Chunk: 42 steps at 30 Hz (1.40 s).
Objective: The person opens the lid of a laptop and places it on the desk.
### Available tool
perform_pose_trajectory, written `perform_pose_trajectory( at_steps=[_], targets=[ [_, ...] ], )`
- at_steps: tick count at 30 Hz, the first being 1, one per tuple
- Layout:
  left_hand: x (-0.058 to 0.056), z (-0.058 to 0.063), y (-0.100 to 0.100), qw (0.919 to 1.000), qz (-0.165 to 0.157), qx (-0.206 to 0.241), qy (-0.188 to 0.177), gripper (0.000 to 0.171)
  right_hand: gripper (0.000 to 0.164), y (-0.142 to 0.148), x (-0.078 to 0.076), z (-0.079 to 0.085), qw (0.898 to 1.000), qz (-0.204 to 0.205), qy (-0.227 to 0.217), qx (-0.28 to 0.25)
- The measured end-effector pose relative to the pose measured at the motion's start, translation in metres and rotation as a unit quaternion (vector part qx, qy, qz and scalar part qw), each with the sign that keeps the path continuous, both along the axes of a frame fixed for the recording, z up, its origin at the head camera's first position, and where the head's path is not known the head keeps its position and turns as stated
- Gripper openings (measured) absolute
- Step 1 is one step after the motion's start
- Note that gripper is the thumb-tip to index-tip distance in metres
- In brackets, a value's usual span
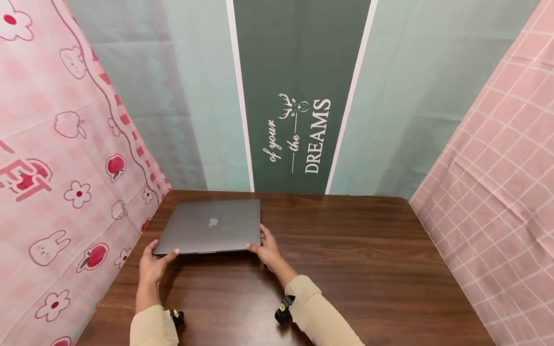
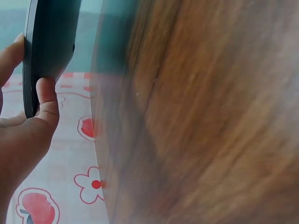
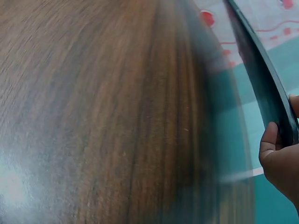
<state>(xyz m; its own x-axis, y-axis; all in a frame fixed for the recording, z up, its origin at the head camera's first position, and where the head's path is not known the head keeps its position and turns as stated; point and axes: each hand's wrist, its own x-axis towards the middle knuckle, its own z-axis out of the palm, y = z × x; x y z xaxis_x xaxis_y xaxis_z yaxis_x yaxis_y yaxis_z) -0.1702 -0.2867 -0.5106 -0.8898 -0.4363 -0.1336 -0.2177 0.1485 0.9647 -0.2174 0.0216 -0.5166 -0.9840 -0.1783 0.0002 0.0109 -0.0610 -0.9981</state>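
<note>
A closed grey laptop with an apple logo on its lid is held by its two near corners, at the left of the table in the head view. My left hand grips the near left corner, thumb on top. At the near right corner my right hand pinches the edge. Both wrist views show the laptop's thin side raised off the tabletop: the left wrist view has its dark underside with fingers on both faces, and the right wrist view shows its edge between thumb and fingers.
The brown wooden table reaches well to the right of the laptop. Hanging cloths border it: a pink fruit-patterned one at left, a green one with lettering behind, a pink checked one at right.
</note>
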Motion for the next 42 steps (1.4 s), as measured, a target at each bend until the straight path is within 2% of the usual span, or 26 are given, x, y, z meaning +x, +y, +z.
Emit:
perform_pose_trajectory(
  at_steps=[3, 9, 11, 18, 21, 27, 31, 37, 42],
  targets=[
    [0.003, -0.003, 0.009, 1.0000, -0.003, -0.006, 0.001, 0.088, 0.081, 0.008, -0.001, -0.008, 1.000, -0.008, 0.014, -0.001],
    [0.010, -0.003, 0.026, 0.9998, -0.007, -0.019, 0.008, 0.088, 0.079, 0.027, 0.017, 0.017, 0.999, 0.003, 0.028, -0.017],
    [0.013, -0.002, 0.030, 0.9997, -0.008, -0.024, 0.006, 0.088, 0.079, 0.033, 0.022, 0.020, 0.999, 0.009, 0.031, -0.020],
    [0.022, 0.001, 0.047, 0.9998, -0.019, -0.005, 0.007, 0.090, 0.081, 0.054, 0.034, 0.015, 0.999, 0.014, 0.026, -0.036],
    [0.025, 0.004, 0.053, 0.9996, -0.025, -0.006, 0.008, 0.091, 0.082, 0.063, 0.035, 0.005, 0.998, 0.015, 0.025, -0.049],
    [0.027, 0.008, 0.066, 0.9985, -0.037, -0.040, 0.002, 0.090, 0.083, 0.079, 0.039, -0.011, 0.998, 0.008, 0.031, -0.061],
    [0.028, 0.011, 0.076, 0.9971, -0.048, -0.058, 0.005, 0.089, 0.082, 0.090, 0.046, -0.014, 0.997, -0.002, 0.034, -0.066],
    [0.033, 0.009, 0.089, 0.9960, -0.068, -0.059, -0.001, 0.089, 0.082, 0.106, 0.056, -0.014, 0.997, -0.013, 0.036, -0.066],
    [0.036, 0.007, 0.100, 0.9957, -0.067, -0.064, 0.001, 0.088, 0.082, 0.118, 0.062, -0.013, 0.997, -0.013, 0.039, -0.062]
  ],
)
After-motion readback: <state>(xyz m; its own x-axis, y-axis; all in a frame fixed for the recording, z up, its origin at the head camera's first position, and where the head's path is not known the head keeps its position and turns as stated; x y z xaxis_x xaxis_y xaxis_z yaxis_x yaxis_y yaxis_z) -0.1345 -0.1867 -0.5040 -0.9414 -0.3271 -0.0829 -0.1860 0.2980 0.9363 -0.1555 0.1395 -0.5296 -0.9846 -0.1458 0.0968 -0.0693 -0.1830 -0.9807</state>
